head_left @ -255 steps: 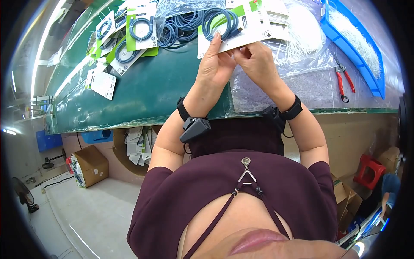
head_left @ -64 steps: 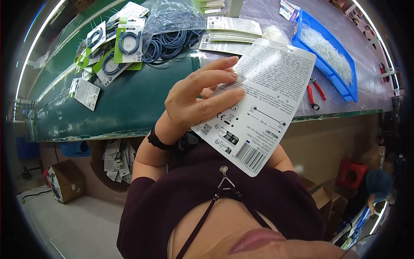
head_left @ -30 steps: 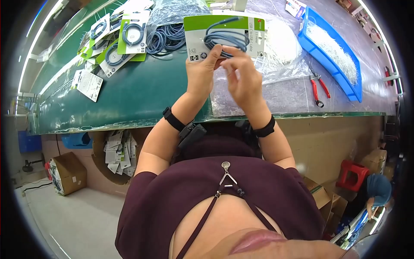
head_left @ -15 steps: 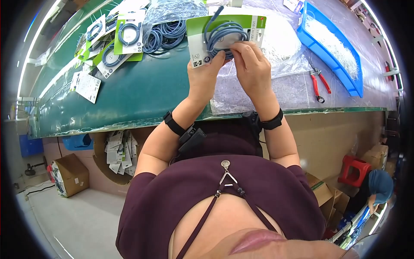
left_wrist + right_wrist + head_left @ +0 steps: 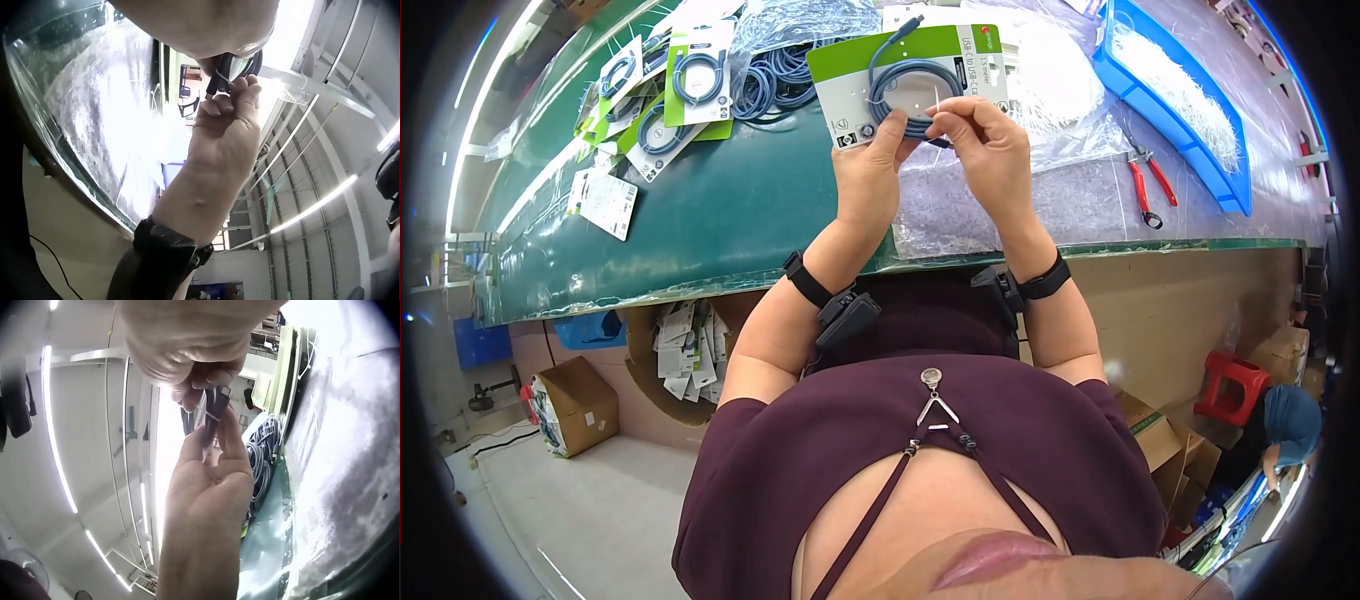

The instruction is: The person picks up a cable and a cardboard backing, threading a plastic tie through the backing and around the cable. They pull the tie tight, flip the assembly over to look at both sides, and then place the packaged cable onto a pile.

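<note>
Coiled cable (image 5: pixel 915 68) between both hands (image 5: pixel 868 183)

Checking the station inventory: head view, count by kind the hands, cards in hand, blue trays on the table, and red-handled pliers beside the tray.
Hands: 2 (left hand, right hand)
Held cable card: 1
Blue tray: 1
Red-handled pliers: 1
Total: 5

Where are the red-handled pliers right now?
In the head view, the pliers lie on the table, right of the right hand, beside the blue tray.

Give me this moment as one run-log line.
left hand: holds carded cable coil | right hand: pinches white tie at coil | red-handled pliers: lying on table, untouched
</note>
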`<state>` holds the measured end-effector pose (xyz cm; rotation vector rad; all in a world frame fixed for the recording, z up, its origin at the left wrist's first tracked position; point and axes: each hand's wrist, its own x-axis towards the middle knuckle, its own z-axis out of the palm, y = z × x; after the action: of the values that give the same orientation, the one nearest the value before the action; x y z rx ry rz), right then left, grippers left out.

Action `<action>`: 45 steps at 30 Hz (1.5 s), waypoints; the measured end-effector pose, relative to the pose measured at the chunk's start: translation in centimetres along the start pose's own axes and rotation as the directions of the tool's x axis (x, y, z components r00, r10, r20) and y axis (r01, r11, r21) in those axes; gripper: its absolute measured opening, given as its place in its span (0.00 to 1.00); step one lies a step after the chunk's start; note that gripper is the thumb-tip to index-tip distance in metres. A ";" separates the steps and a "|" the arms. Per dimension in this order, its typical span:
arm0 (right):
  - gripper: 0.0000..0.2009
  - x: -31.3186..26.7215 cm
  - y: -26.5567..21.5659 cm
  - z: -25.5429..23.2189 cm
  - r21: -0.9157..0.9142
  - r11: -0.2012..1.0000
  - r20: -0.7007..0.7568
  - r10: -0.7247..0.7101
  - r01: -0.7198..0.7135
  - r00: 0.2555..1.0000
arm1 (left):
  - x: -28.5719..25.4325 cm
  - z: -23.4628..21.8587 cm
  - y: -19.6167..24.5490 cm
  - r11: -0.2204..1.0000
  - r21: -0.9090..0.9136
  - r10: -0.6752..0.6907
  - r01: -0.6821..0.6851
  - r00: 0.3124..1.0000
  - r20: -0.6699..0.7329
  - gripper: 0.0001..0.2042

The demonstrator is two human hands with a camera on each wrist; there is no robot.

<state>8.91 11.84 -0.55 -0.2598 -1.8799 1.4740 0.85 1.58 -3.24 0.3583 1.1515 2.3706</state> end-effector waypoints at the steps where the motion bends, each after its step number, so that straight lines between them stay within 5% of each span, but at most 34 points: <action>1: 0.05 0.2 -0.1 -0.1 0.046 0.998 -0.003 0.036 -0.036 0.999 | -0.1 0.1 -0.1 0.999 -0.031 -0.012 0.012 1.000 -0.008 0.12; 4: 0.05 0.5 -0.5 -0.3 0.135 0.985 -0.009 0.109 -0.107 0.994 | -0.3 0.5 0.2 0.999 -0.053 -0.001 0.001 1.000 0.003 0.12; 8: 0.05 0.2 -1.1 0.1 -0.066 0.997 -0.105 -0.055 0.048 0.993 | -0.2 0.6 0.4 0.998 -0.028 0.050 -0.049 0.998 0.039 0.12; 11: 0.05 -0.1 -1.0 -0.2 -0.462 0.832 -0.017 -0.354 0.306 0.935 | -0.1 0.3 0.3 0.999 -0.009 0.035 -0.035 0.999 0.037 0.14; 15: 0.07 -0.4 -2.2 -0.4 -0.644 0.645 0.111 -0.454 0.412 0.884 | -0.2 0.3 0.1 0.994 -0.009 0.106 -0.106 0.994 -0.012 0.12; 31: 0.07 -0.4 -2.4 -0.2 -0.691 0.598 0.166 -0.414 0.405 0.895 | -0.3 -0.3 -0.2 0.962 0.202 0.200 -0.186 0.978 -0.053 0.07; 38: 0.06 -0.4 -2.2 0.0 -0.700 0.596 0.185 -0.380 0.392 0.907 | -0.9 0.2 -0.2 0.815 0.505 0.339 -0.284 0.941 -0.019 0.04; 43: 0.05 0.3 -0.4 0.6 -0.703 0.592 0.242 -0.323 0.394 0.915 | -0.5 -0.7 -1.2 0.779 0.514 0.382 -0.359 0.922 0.065 0.06; 45: 0.05 0.1 -1.9 -0.7 -0.613 0.642 0.220 -0.421 0.461 0.880 | -0.4 -0.5 -0.2 0.988 0.109 0.120 -0.113 0.991 -0.054 0.08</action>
<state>9.74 11.80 1.29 -0.0564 -2.2490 0.4545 1.00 1.11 -3.72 0.4027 1.3204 2.4415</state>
